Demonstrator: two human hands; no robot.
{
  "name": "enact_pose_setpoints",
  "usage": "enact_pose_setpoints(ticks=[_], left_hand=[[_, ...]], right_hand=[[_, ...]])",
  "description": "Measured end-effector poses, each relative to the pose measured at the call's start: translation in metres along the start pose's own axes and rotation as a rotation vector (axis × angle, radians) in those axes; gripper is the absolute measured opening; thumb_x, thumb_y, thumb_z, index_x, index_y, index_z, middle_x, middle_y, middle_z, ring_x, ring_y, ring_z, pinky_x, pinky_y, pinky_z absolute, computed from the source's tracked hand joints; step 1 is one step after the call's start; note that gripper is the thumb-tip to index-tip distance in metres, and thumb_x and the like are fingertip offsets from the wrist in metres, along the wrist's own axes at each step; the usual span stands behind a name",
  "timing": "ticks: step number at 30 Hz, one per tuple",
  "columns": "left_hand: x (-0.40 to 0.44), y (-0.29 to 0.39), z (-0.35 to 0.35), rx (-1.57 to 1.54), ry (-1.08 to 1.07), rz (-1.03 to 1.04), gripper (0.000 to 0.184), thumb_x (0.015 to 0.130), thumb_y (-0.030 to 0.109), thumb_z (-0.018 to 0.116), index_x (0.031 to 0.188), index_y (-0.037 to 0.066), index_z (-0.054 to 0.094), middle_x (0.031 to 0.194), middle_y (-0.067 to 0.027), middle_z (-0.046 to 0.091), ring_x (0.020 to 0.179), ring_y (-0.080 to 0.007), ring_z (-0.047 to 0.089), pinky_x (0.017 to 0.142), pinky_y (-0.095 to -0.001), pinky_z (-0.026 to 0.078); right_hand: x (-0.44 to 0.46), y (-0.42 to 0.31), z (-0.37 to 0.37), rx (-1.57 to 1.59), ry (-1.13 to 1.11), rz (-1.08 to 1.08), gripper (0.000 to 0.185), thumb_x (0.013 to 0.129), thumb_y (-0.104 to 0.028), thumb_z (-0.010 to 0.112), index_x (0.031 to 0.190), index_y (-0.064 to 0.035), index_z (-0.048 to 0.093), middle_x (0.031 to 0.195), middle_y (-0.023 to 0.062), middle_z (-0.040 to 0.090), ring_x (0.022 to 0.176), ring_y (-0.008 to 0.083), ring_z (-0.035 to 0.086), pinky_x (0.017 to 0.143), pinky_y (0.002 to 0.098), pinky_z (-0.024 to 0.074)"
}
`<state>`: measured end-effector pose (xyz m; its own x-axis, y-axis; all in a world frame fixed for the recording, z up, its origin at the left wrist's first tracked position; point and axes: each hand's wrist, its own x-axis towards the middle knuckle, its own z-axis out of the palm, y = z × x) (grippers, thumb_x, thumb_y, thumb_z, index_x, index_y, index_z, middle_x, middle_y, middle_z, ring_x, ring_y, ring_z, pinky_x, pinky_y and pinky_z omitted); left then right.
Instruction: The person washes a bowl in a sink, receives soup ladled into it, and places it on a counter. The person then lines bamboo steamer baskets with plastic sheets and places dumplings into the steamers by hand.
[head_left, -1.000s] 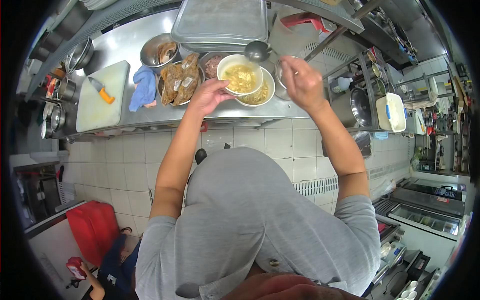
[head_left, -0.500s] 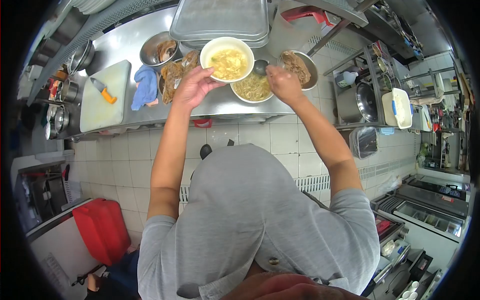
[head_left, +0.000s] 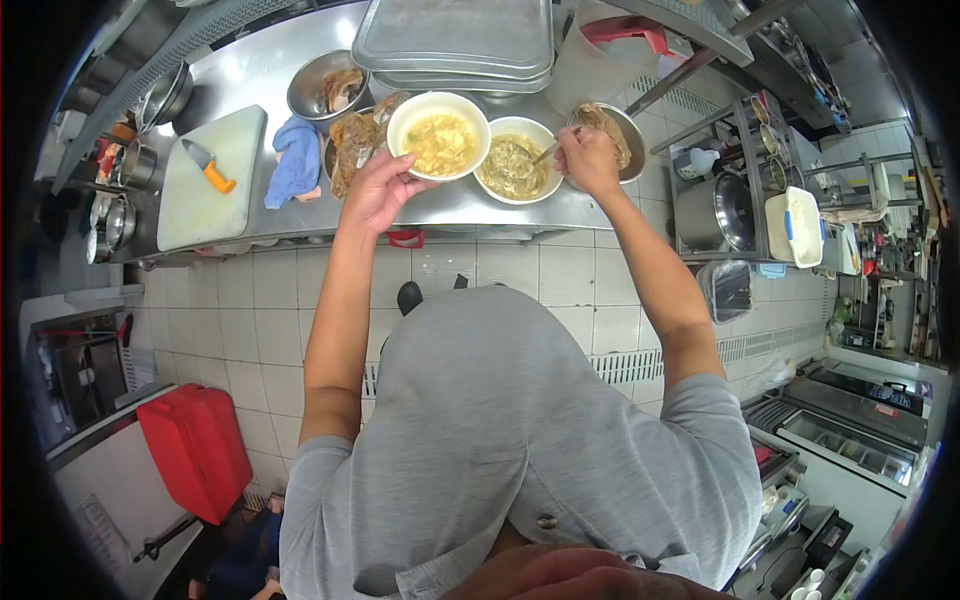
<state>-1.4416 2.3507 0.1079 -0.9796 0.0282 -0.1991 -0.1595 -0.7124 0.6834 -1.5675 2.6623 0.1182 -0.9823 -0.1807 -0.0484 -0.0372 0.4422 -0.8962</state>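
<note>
My left hand (head_left: 376,195) grips the lower left rim of a white bowl (head_left: 400,123) holding yellow, egg-like pieces in liquid. This bowl is tilted slightly and held above the counter. In my right hand (head_left: 588,160) is the handle of a ladle (head_left: 546,155), its head down in a second white bowl (head_left: 516,126). That second bowl stands close to the right of the first, with pale yellowish strands in broth. Behind my right hand sits a metal bowl (head_left: 634,136) with brown cooked meat (head_left: 605,128), partly hidden.
Left on the steel counter (head_left: 280,95) lie a cutting board (head_left: 230,150) with an orange-handled knife (head_left: 215,178) and a blue cloth (head_left: 296,160). Brown meat pieces (head_left: 352,150) lie beside the held bowl. Stacked metal trays (head_left: 455,35) stand behind; a red case (head_left: 195,450) is behind me at left.
The ladle has gone from above the right-hand bowl down into its contents. My right hand has moved slightly right; the held bowl has shifted left and down, showing more of the other bowl.
</note>
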Motion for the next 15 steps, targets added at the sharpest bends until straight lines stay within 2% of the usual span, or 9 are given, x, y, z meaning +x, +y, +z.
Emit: enact_pose_setpoints(ticks=[4, 7, 10, 13, 15], left_hand=[[0.001, -0.002, -0.006, -0.014, -0.009, -0.010, 0.039, 0.095, 0.007, 0.060, 0.130, -0.007, 0.051, 0.124, -0.0186, 0.062, 0.113, -0.0293, 0.063, 0.097, -0.0496, 0.055], [0.005, -0.005, -0.014, -0.004, -0.026, -0.032, 0.043, 0.095, 0.006, 0.059, 0.134, -0.007, 0.045, 0.128, -0.0201, 0.060, 0.120, -0.0334, 0.061, 0.104, -0.0568, 0.050], [0.007, -0.009, -0.015, -0.011, -0.032, -0.038, 0.040, 0.095, 0.005, 0.059, 0.130, -0.008, 0.047, 0.125, -0.0204, 0.061, 0.118, -0.0333, 0.062, 0.102, -0.0568, 0.051], [0.007, -0.012, -0.008, -0.005, -0.017, -0.039, 0.036, 0.094, 0.005, 0.061, 0.126, -0.007, 0.053, 0.121, -0.0192, 0.063, 0.109, -0.0293, 0.065, 0.096, -0.0505, 0.056], [0.011, -0.018, -0.011, -0.018, -0.007, -0.070, 0.034, 0.093, 0.004, 0.062, 0.124, -0.007, 0.055, 0.119, -0.0190, 0.064, 0.108, -0.0295, 0.066, 0.095, -0.0510, 0.056]], right_hand=[[-0.001, -0.016, -0.020, -0.030, 0.014, -0.024, 0.023, 0.095, -0.014, 0.055, 0.086, 0.0023, 0.070, 0.063, 0.0076, 0.067, 0.052, 0.0132, 0.066, 0.051, 0.0272, 0.0545], [-0.007, -0.045, -0.036, -0.075, 0.069, -0.059, 0.023, 0.094, -0.014, 0.057, 0.085, 0.0023, 0.070, 0.062, 0.0078, 0.067, 0.049, 0.0132, 0.064, 0.048, 0.0282, 0.0525], [-0.010, -0.069, -0.051, -0.064, 0.091, -0.108, 0.024, 0.093, -0.014, 0.058, 0.082, 0.0040, 0.070, 0.061, 0.0087, 0.066, 0.046, 0.0135, 0.062, 0.046, 0.0293, 0.0498], [-0.005, -0.086, -0.067, -0.099, 0.114, -0.181, 0.024, 0.093, -0.014, 0.059, 0.082, 0.0054, 0.069, 0.060, 0.0093, 0.065, 0.045, 0.0137, 0.062, 0.045, 0.0293, 0.0489], [-0.005, -0.104, -0.077, -0.074, 0.092, -0.200, 0.025, 0.093, -0.014, 0.059, 0.081, 0.0058, 0.069, 0.060, 0.0098, 0.066, 0.045, 0.0140, 0.061, 0.044, 0.0291, 0.0497]])
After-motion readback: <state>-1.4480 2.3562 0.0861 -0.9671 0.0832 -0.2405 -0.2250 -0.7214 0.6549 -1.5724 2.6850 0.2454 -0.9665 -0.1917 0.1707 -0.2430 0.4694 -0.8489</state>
